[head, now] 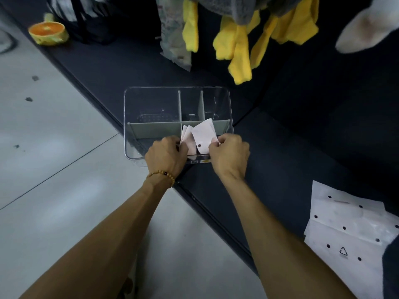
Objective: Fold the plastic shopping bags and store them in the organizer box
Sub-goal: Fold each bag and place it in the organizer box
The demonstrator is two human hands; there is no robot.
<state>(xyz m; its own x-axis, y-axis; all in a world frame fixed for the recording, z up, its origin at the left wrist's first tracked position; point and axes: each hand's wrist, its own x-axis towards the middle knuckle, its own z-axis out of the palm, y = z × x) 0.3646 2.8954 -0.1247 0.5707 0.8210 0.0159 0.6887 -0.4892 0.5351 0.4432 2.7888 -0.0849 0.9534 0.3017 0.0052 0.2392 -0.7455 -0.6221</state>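
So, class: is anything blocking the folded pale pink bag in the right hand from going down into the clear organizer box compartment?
Nothing visible blocks it. The right hand pinches the folded pale pink bag, already partly inside the clear plastic organizer box; other folded bags stand beside it, held by the left hand.

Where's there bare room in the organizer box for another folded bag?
In the organizer box, the three back compartments and the near-left one look bare. The near-right one is crowded: folded bags, left hand, right hand.
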